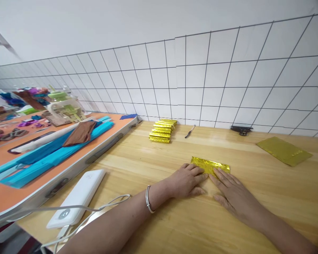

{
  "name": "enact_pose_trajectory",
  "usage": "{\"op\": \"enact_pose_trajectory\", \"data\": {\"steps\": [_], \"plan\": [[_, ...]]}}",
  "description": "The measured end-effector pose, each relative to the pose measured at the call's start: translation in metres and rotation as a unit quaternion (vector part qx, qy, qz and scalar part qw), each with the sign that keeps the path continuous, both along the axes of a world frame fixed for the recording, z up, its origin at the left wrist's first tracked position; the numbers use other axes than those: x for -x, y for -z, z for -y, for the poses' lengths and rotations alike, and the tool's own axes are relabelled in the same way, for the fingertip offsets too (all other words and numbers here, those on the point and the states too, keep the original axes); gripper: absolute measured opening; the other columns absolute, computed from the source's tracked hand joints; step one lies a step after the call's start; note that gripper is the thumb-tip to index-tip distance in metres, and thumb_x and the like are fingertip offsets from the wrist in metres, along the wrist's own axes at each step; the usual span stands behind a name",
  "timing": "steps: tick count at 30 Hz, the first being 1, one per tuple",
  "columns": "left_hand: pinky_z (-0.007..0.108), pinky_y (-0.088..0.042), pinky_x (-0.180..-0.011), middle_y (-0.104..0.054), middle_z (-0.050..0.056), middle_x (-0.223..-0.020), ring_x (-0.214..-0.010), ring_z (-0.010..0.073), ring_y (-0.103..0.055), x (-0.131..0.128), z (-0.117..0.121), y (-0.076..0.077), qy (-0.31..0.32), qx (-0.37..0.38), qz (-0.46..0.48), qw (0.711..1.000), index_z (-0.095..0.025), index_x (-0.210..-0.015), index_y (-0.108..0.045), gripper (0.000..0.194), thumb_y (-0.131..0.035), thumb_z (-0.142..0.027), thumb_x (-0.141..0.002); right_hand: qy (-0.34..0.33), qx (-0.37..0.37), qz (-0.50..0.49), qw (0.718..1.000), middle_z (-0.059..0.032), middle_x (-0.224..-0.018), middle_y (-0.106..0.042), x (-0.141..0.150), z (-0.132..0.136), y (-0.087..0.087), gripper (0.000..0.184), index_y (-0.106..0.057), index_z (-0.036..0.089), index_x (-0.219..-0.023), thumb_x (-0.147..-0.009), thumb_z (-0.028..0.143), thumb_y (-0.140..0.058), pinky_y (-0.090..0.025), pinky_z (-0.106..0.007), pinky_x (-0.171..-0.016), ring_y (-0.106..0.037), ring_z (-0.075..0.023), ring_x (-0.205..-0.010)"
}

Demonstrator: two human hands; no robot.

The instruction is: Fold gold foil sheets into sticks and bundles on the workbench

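A sheet of shiny gold foil paper (210, 164) lies on the wooden table, its far edge looking folded or raised. My left hand (187, 180) rests palm down, fingertips on the left part of the foil's near edge. Beside it, my right hand (231, 192) lies flat with fingers stretched over the foil's right part. Both hands are open, and the foil's near edge is partly hidden under the fingers. Farther back, several rolled or folded gold foil pieces (163, 131) sit in a stack. A flat stack of gold foil sheets (284, 151) lies at the right.
A pen (190, 132) and a black clip-like object (241, 130) lie near the tiled wall (196, 77). At the left are a white power bank (76, 197) with cables and an orange-topped table (69, 158) bearing blue and brown cloth and a green-lidded bottle (57, 95).
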State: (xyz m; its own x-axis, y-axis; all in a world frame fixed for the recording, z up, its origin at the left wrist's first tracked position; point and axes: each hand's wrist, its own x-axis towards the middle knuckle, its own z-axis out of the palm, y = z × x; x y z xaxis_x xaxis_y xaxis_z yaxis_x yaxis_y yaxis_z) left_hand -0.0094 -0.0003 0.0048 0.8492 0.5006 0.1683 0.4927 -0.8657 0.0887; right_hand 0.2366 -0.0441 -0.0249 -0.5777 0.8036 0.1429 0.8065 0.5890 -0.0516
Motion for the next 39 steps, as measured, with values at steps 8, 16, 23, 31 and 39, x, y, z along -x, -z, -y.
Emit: {"op": "enact_pose_trajectory", "data": {"steps": [8,16,23,31,39], "plan": [[0.04,-0.033,-0.094,-0.049,0.009,-0.124,-0.109,0.0258,-0.044,0.0001,0.0001,-0.0025,0.004,0.008,0.008,1.0,-0.023,-0.134,-0.036,0.059,-0.033,-0.058,-0.087,0.003,0.008,0.007,1.0,-0.0077,-0.149,-0.018,-0.0018,-0.002,0.0043,0.061,-0.022,0.025,-0.143,-0.089,0.05,-0.036,-0.026,-0.048,-0.106,-0.019,-0.0269,-0.135],[0.04,-0.033,-0.094,-0.049,0.009,-0.123,-0.11,0.026,-0.044,0.0001,-0.001,0.0008,0.005,0.011,0.014,1.0,-0.024,-0.134,-0.036,0.059,-0.035,-0.058,-0.086,0.001,0.003,0.004,1.0,-0.0069,-0.149,-0.018,-0.0017,-0.0017,0.0032,0.061,-0.021,0.026,-0.143,-0.089,0.051,-0.036,-0.026,-0.048,-0.107,-0.018,-0.0264,-0.135],[0.04,-0.032,-0.094,-0.049,0.01,-0.124,-0.11,0.0262,-0.043,0.0,-0.0007,0.0018,0.003,0.008,0.015,1.0,-0.024,-0.134,-0.036,0.059,-0.033,-0.059,-0.086,-0.004,-0.004,0.016,1.0,-0.0076,-0.149,-0.019,-0.0025,-0.0018,0.0042,0.061,-0.019,0.026,-0.143,-0.089,0.05,-0.034,-0.027,-0.048,-0.106,-0.017,-0.0253,-0.136],[0.04,-0.032,-0.094,-0.048,0.009,-0.125,-0.109,0.0264,-0.043,-0.0002,-0.0006,0.0014,0.0,0.014,0.02,1.0,-0.024,-0.134,-0.037,0.059,-0.035,-0.058,-0.086,-0.003,-0.007,0.01,1.0,-0.0069,-0.148,-0.02,-0.0023,-0.0019,0.0032,0.06,-0.02,0.026,-0.143,-0.089,0.049,-0.035,-0.028,-0.048,-0.106,-0.018,-0.0256,-0.135],[0.041,-0.032,-0.095,-0.048,0.009,-0.125,-0.11,0.0262,-0.043,0.0003,-0.0009,-0.0003,0.002,0.016,0.018,1.0,-0.024,-0.134,-0.036,0.059,-0.034,-0.058,-0.086,0.002,-0.002,0.004,1.0,-0.0072,-0.148,-0.02,-0.0002,-0.0003,0.001,0.06,-0.022,0.026,-0.143,-0.089,0.049,-0.036,-0.027,-0.047,-0.106,-0.019,-0.0257,-0.135]]}}
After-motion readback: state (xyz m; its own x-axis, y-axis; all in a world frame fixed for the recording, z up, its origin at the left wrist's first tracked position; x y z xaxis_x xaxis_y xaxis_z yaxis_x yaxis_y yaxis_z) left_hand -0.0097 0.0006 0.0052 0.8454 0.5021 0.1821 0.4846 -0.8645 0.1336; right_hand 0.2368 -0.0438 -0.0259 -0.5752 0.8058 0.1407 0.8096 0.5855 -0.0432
